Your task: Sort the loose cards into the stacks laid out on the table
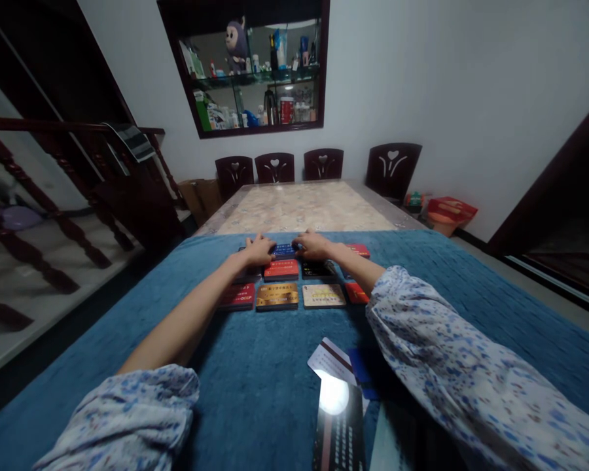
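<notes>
My left hand [259, 251] and my right hand [313, 245] reach to the far row of card stacks, one at each side of a blue card stack [285, 250]. Fingers of both hands are bent against its edges. Nearer to me lie a red-orange card stack [281, 268] and a black card stack [319, 269], partly under my right hand. The closest row has a dark red card stack [239, 297], a gold card stack [277, 296], a cream card stack [324, 296] and a red card stack [356, 293], partly hidden by my right arm.
Loose cards lie near me: a white card [332, 360], a blue card [366, 373] and a black card [341, 432] with glare. A blue cloth [255, 379] covers the near table [304, 203]. Dark chairs [275, 169] stand at its far end, a railing [53, 203] at left.
</notes>
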The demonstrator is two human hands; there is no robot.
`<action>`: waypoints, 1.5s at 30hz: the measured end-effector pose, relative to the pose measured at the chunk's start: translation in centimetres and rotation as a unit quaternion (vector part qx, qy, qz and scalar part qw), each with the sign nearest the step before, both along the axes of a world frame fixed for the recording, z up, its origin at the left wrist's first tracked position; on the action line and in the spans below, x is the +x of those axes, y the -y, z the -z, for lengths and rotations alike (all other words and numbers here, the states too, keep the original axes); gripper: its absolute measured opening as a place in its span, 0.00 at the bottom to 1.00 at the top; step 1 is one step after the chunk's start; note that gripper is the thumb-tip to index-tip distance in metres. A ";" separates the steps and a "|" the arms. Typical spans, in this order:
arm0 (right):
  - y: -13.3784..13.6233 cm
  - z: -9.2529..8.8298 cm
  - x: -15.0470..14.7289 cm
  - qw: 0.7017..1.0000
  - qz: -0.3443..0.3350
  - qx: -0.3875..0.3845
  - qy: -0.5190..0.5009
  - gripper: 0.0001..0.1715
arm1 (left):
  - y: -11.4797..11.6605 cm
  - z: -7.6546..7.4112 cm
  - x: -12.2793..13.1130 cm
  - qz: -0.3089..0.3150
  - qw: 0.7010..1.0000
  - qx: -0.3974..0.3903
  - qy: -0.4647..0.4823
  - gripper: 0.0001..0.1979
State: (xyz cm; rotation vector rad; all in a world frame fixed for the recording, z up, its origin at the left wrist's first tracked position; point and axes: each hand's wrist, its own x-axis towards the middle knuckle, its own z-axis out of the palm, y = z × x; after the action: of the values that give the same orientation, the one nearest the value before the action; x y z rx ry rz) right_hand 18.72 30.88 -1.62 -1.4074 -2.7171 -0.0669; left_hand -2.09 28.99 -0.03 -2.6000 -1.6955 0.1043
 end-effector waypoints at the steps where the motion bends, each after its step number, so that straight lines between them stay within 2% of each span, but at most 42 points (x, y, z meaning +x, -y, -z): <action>1: 0.1 0.0 0.0 1.000 0.000 0.000 0.000 0.23 | 0.0 0.0 0.0 0.002 1.000 0.000 0.000 0.20; 12: 0.5 -0.1 0.0 1.000 0.012 0.011 -0.001 0.26 | -0.2 0.0 -0.6 0.011 1.000 0.011 -0.013 0.24; 19: 1.4 -0.7 0.5 1.000 0.004 0.020 0.002 0.29 | 1.1 -0.5 -0.9 0.035 0.998 0.053 0.017 0.26; 30: 5.1 -2.2 1.2 0.996 -0.035 0.079 -0.036 0.18 | 5.2 -0.9 -1.3 0.085 0.980 0.149 0.096 0.17; 36: 8.2 -2.4 1.3 0.990 -0.053 0.123 -0.049 0.14 | 7.9 0.1 -1.4 0.135 0.964 0.193 0.127 0.09; 45: 12.2 -1.0 2.9 0.974 -0.120 0.160 -0.107 0.13 | 13.5 1.6 -0.3 0.168 0.953 0.207 0.147 0.07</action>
State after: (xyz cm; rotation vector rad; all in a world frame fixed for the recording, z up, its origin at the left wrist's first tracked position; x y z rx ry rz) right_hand 21.58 18.64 -0.65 -0.9372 -2.5332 -0.3044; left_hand -2.43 15.54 -1.63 -2.6089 -1.1382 -0.6065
